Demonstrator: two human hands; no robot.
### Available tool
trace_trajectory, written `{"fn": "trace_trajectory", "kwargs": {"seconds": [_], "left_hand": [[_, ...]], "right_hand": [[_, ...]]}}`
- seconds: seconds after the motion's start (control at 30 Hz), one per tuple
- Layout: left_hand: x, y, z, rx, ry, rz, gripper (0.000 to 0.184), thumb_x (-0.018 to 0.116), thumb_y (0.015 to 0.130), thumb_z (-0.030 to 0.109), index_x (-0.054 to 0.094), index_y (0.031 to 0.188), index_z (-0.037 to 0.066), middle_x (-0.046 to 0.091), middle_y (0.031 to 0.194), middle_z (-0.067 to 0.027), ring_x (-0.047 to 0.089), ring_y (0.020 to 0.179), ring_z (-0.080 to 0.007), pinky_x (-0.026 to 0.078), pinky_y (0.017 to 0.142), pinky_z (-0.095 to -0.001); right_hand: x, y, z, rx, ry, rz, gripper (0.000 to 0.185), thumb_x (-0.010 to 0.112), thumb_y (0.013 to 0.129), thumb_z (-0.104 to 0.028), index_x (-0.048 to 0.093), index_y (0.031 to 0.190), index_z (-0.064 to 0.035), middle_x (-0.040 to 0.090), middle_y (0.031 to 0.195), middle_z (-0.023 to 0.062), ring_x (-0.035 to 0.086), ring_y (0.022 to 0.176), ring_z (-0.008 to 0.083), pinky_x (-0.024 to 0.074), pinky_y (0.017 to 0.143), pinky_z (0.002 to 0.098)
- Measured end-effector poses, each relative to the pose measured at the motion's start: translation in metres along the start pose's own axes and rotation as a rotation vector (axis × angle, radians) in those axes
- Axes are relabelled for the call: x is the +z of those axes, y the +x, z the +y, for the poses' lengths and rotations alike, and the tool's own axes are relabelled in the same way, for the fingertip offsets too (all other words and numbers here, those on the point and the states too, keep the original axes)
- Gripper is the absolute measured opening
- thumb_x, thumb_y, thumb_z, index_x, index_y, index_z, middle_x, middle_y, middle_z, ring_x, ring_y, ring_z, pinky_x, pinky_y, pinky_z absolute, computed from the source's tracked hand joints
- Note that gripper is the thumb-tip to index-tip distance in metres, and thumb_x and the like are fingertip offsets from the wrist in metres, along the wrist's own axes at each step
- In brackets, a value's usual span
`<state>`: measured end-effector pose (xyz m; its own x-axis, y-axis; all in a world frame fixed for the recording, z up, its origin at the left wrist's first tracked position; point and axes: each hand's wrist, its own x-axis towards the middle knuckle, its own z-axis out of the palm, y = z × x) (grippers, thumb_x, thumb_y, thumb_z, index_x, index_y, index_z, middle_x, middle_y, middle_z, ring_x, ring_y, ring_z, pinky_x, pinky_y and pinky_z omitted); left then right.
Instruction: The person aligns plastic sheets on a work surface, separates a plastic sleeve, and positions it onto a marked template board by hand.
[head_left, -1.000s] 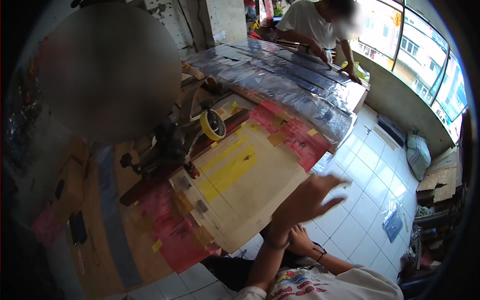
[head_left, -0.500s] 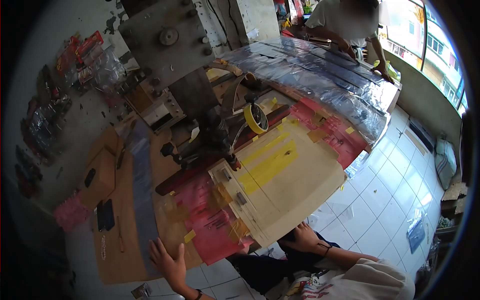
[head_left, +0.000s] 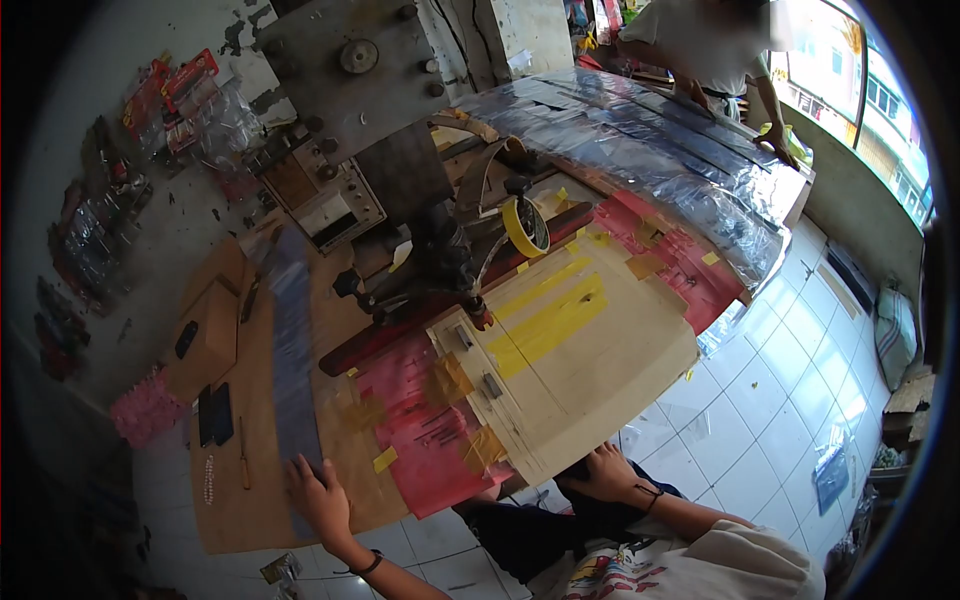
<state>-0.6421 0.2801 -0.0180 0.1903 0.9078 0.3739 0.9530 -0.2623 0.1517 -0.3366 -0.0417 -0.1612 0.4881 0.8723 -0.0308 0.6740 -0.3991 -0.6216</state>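
Note:
My left hand [head_left: 322, 502] lies with spread fingers at the near edge of the brown-covered table, touching the end of a long blue-grey strip [head_left: 293, 350]. Nothing is in it. My right hand [head_left: 607, 474] rests on the dark clothing over my leg, below the front edge of a pale board [head_left: 600, 370]; its fingers are partly visible and hold nothing. Yellow strips [head_left: 545, 325] mark the board, with red sheets [head_left: 425, 430] on either side. A dark machine [head_left: 435, 265] stands behind the board, with a yellow tape roll [head_left: 526, 227] beside it.
Phones [head_left: 214, 415] and a screwdriver [head_left: 244, 453] lie on the table's left part, near a cardboard box [head_left: 206, 340]. A co-worker [head_left: 700, 50] leans over a plastic-covered table [head_left: 620, 130] at the back. A sack [head_left: 895, 335] stands at right.
My left hand has moved from a raised position near my right hand to the table's near left edge. The view has shifted left. My right hand stays at my leg.

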Motion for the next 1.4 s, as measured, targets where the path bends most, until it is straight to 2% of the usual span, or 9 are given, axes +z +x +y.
{"fn": "trace_trajectory", "kwargs": {"seconds": [0.43, 0.53, 0.63, 0.67, 0.8, 0.9, 1.1, 1.2, 1.4], "left_hand": [[-0.047, 0.029, 0.03, -0.026, 0.031, -0.388, 0.041, 0.049, 0.104, 0.014, 0.056, 0.139, -0.004, 0.055, 0.141, -0.0321, 0.057, 0.129, -0.0436, 0.047, 0.108, -0.0456], [-0.045, 0.04, -0.009, 0.111, -0.348, -0.402, 0.044, 0.056, 0.102, 0.016, 0.055, 0.142, -0.001, 0.059, 0.139, -0.0285, 0.06, 0.127, -0.0416, 0.046, 0.108, -0.0431], [-0.073, 0.02, -0.008, -0.021, -0.567, -0.33, 0.054, 0.066, 0.098, 0.024, 0.053, 0.145, 0.001, 0.06, 0.139, -0.0268, 0.06, 0.128, -0.0397, 0.046, 0.108, -0.0427], [-0.083, 0.009, -0.007, 0.01, -0.329, -0.326, 0.074, 0.069, 0.095, 0.043, 0.046, 0.15, 0.0, 0.05, 0.149, -0.0284, 0.049, 0.14, -0.0402, 0.036, 0.117, -0.0486], [-0.032, -0.011, -0.04, -0.082, -0.109, -0.307, 0.099, 0.063, 0.091, 0.063, 0.032, 0.157, -0.005, 0.023, 0.165, -0.0301, 0.021, 0.154, -0.0427, 0.009, 0.125, -0.0594], [-0.028, -0.013, -0.036, -0.084, -0.112, -0.247, 0.095, 0.067, 0.09, 0.059, 0.039, 0.153, -0.006, 0.032, 0.161, -0.0312, 0.029, 0.152, -0.0418, 0.019, 0.125, -0.0533], [-0.096, 0.057, 0.011, -0.088, -0.051, -0.685, 0.081, 0.07, 0.091, 0.049, 0.05, 0.144, -0.009, 0.051, 0.147, -0.0328, 0.05, 0.139, -0.0389, 0.041, 0.114, -0.0393], [-0.093, 0.112, 0.049, 0.102, -0.066, -0.625, 0.082, 0.071, 0.091, 0.049, 0.048, 0.147, -0.006, 0.05, 0.149, -0.0306, 0.051, 0.139, -0.0383, 0.041, 0.114, -0.0401], [0.036, 0.188, 0.024, 0.552, -0.255, -0.485, 0.079, 0.074, 0.089, 0.051, 0.051, 0.149, 0.005, 0.04, 0.16, -0.0236, 0.042, 0.147, -0.0362, 0.037, 0.117, -0.0387]], "right_hand": [[-0.004, -0.004, 0.021, 0.026, 0.062, 0.031, 0.092, 0.076, 0.083, -0.058, 0.041, 0.148, -0.0033, 0.047, 0.144, 0.0279, 0.047, 0.133, 0.048, 0.0416, 0.11, 0.0535], [-0.005, -0.005, 0.024, 0.039, 0.07, 0.018, 0.094, 0.077, 0.082, -0.059, 0.041, 0.148, -0.0027, 0.047, 0.144, 0.0279, 0.047, 0.133, 0.0479, 0.0424, 0.11, 0.0536], [-0.006, -0.003, 0.028, 0.039, 0.062, 0.045, 0.096, 0.077, 0.082, -0.059, 0.04, 0.149, -0.0021, 0.046, 0.144, 0.0279, 0.046, 0.135, 0.0474, 0.0426, 0.11, 0.0532], [-0.008, -0.003, 0.027, 0.038, 0.061, 0.048, 0.096, 0.077, 0.082, -0.059, 0.04, 0.149, -0.0021, 0.046, 0.145, 0.0279, 0.046, 0.135, 0.0473, 0.0425, 0.111, 0.053], [-0.004, -0.001, 0.032, 0.026, 0.086, 0.053, 0.091, 0.078, 0.082, -0.057, 0.045, 0.146, -0.0016, 0.048, 0.143, 0.0275, 0.046, 0.135, 0.0469, 0.0422, 0.111, 0.0527], [-0.002, 0.003, 0.037, -0.007, 0.103, 0.071, 0.084, 0.078, 0.082, -0.055, 0.051, 0.141, -0.0015, 0.052, 0.14, 0.0272, 0.047, 0.134, 0.0464, 0.0421, 0.111, 0.0528], [-0.002, 0.001, 0.033, 0.054, 0.089, -0.002, 0.076, 0.077, 0.084, -0.054, 0.057, 0.137, -0.0031, 0.053, 0.14, 0.0265, 0.05, 0.13, 0.0467, 0.043, 0.109, 0.0534], [-0.004, 0.003, 0.028, 0.046, 0.078, 0.014, 0.079, 0.077, 0.084, -0.054, 0.054, 0.14, -0.0036, 0.053, 0.141, 0.0266, 0.049, 0.132, 0.0468, 0.0433, 0.109, 0.0536], [-0.004, 0.0, 0.025, 0.056, 0.08, 0.066, 0.081, 0.078, 0.083, -0.053, 0.052, 0.142, -0.0042, 0.053, 0.14, 0.0277, 0.049, 0.132, 0.0474, 0.044, 0.109, 0.0533]]}}
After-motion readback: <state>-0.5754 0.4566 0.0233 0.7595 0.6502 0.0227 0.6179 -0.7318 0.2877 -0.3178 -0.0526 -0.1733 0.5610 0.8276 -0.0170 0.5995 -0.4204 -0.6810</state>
